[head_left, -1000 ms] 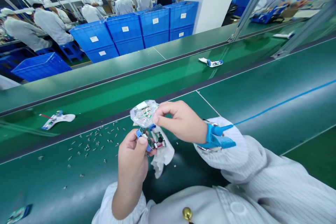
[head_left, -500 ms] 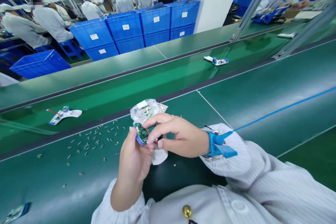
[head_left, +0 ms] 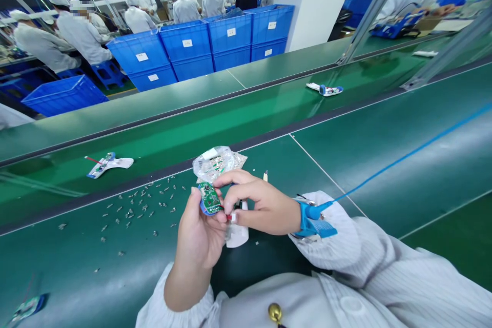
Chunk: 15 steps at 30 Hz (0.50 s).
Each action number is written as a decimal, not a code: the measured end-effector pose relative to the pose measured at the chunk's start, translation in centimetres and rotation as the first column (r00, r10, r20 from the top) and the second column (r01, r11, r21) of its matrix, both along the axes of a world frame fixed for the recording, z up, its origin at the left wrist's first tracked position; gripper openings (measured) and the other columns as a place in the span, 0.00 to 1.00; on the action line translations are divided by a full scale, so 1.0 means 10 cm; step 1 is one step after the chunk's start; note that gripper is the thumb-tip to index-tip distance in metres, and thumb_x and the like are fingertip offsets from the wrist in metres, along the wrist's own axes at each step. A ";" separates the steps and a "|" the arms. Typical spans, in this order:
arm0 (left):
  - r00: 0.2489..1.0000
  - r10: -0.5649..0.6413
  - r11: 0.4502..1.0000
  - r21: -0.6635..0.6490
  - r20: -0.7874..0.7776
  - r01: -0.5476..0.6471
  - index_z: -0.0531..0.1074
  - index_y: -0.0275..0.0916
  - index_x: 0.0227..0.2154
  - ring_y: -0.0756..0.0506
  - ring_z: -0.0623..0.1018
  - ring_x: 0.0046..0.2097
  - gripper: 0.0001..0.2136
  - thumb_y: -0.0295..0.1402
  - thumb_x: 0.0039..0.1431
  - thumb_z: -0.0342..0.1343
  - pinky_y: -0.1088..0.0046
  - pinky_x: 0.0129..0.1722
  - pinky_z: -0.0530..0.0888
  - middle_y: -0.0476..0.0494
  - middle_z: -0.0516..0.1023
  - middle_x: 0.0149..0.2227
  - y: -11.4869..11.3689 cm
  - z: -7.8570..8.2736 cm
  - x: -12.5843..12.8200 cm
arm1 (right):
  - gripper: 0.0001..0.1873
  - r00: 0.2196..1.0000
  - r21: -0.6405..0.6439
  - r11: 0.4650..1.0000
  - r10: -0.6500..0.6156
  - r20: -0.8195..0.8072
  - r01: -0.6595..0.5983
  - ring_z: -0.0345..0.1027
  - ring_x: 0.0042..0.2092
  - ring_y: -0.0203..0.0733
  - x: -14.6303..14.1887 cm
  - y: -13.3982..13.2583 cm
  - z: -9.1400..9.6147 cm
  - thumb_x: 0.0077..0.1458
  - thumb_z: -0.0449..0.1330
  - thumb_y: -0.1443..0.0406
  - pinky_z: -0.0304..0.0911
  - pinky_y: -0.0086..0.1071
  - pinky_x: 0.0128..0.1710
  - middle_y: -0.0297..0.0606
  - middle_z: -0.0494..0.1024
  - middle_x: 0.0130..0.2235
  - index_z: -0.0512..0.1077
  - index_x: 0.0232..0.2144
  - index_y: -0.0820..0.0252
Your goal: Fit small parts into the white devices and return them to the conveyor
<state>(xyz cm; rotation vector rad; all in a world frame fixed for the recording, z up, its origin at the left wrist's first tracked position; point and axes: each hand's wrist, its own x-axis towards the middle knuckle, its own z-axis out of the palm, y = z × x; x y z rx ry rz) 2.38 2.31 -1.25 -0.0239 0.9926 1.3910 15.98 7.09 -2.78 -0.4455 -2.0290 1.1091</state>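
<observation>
My left hand (head_left: 200,246) is closed around a device housing with a green circuit board (head_left: 210,199) in a blue shell, its component side facing up. A white part of the housing (head_left: 238,233) extends below my fingers. My right hand (head_left: 261,202) reaches across from the right. Its thumb and fingers are pinched at the board's lower right edge, where a short bit of red wire (head_left: 229,217) shows. The fingertips partly cover what they hold. Just behind my hands lies a clear plastic bag (head_left: 215,161) of small metal parts.
Loose small metal parts (head_left: 142,202) are scattered on the green bench to the left. A conveyor belt (head_left: 215,118) beyond carries device halves (head_left: 111,165) (head_left: 325,89). Another board (head_left: 28,307) lies front left. A blue cord (head_left: 403,161) runs from my right wrist strap. Blue crates (head_left: 186,43) and co-workers stand behind.
The circuit board is turned more toward me, showing more of its face. My right fingers have shifted slightly down along its edge. Device halves on the belt appear farther right.
</observation>
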 end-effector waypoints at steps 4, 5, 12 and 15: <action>1.000 -0.024 1.000 0.010 -0.001 0.024 0.76 0.31 0.23 0.51 0.73 0.15 0.17 0.38 0.57 0.50 0.77 0.15 0.74 0.45 0.75 0.16 -0.01 -0.02 0.01 | 0.04 0.998 0.019 0.998 -0.051 -0.033 0.052 0.65 0.50 0.43 -0.01 -0.05 -0.02 0.52 0.62 0.68 0.62 0.37 0.50 0.46 0.71 0.47 0.77 0.31 0.62; 1.000 -0.027 0.999 0.017 -0.006 0.027 0.76 0.32 0.23 0.51 0.74 0.15 0.16 0.38 0.56 0.52 0.77 0.15 0.74 0.46 0.76 0.17 -0.02 -0.02 0.01 | 0.04 0.997 0.029 0.998 -0.054 -0.047 0.056 0.65 0.50 0.43 -0.02 -0.05 -0.03 0.52 0.62 0.68 0.63 0.37 0.49 0.46 0.71 0.47 0.78 0.31 0.62; 0.986 -0.073 0.987 0.134 -0.147 0.093 0.75 0.33 0.21 0.52 0.74 0.17 0.15 0.42 0.40 0.67 0.81 0.18 0.74 0.49 0.74 0.16 -0.02 -0.07 0.00 | 0.08 0.989 0.013 0.998 -0.059 -0.133 0.061 0.65 0.50 0.43 -0.02 -0.06 -0.08 0.56 0.59 0.64 0.60 0.40 0.54 0.44 0.74 0.45 0.76 0.27 0.60; 0.959 -0.068 0.972 0.198 -0.274 0.126 0.75 0.34 0.21 0.54 0.72 0.17 0.18 0.45 0.39 0.68 0.83 0.17 0.71 0.50 0.74 0.18 -0.03 -0.10 0.00 | 0.09 0.980 -0.120 0.985 -0.138 -0.142 0.121 0.66 0.51 0.42 -0.01 -0.10 -0.05 0.58 0.55 0.66 0.57 0.40 0.56 0.40 0.77 0.37 0.72 0.26 0.60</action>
